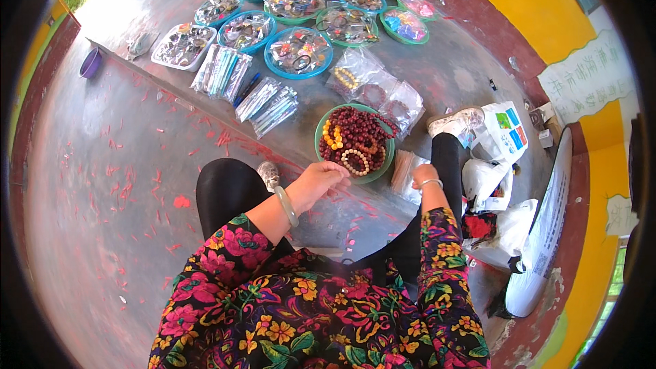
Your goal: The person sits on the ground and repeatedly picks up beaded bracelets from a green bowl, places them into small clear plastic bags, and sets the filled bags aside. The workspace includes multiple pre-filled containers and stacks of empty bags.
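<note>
A green bowl (318,138) on the floor in front of me holds dark red bead bracelets (362,126), with yellow beads (333,135) and a pale bead bracelet (355,160) on top. My left hand (321,183), a pale bangle at its wrist, is by the bowl's near left edge with its fingers pressed together; anything between them is too small to make out. My right hand (425,176) is closed at the edge of a stack of clear plastic bags (406,172) right of the bowl. Its fingertips are partly hidden, and I cannot see what they grip.
Bagged bracelets (402,106) lie beyond the bowl. Bundles of wrapped pens or sticks (268,104) lie to its left. Farther back stand several basins (299,76) of small packaged goods and a white tray (164,61). White plastic bags (502,184) sit beside my right leg.
</note>
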Tool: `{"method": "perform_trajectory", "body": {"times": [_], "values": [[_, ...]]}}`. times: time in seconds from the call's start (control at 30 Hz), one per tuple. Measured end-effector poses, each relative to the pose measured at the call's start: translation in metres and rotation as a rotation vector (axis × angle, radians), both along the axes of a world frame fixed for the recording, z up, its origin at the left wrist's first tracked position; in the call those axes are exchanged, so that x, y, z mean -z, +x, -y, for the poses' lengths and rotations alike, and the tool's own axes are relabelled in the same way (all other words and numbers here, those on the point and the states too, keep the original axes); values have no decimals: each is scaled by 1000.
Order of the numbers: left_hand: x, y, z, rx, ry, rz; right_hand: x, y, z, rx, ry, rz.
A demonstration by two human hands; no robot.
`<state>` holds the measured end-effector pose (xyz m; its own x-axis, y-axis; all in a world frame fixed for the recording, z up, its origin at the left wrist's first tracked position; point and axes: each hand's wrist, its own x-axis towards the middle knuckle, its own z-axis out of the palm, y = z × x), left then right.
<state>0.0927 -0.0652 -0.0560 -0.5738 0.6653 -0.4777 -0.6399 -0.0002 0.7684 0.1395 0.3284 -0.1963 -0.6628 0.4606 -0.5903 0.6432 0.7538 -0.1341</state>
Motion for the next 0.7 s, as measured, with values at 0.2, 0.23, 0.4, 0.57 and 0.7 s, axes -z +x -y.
{"method": "perform_trajectory", "body": {"times": [0.2, 0.23, 0.4, 0.57, 0.7], "values": [[17, -1, 3, -54, -49, -26, -5, 1, 86, 225, 165, -14], [17, -2, 4, -58, -59, -25, -2, 6, 87, 231, 181, -58], [16, -4, 6, -35, -107, -48, 5, 11, 77, 142, 253, -14], [22, -4, 5, -37, -86, -65, 14, 9, 68, 206, 254, -80], [22, -3, 10, -35, -104, -59, 11, 12, 81, 317, 228, -122]]}}
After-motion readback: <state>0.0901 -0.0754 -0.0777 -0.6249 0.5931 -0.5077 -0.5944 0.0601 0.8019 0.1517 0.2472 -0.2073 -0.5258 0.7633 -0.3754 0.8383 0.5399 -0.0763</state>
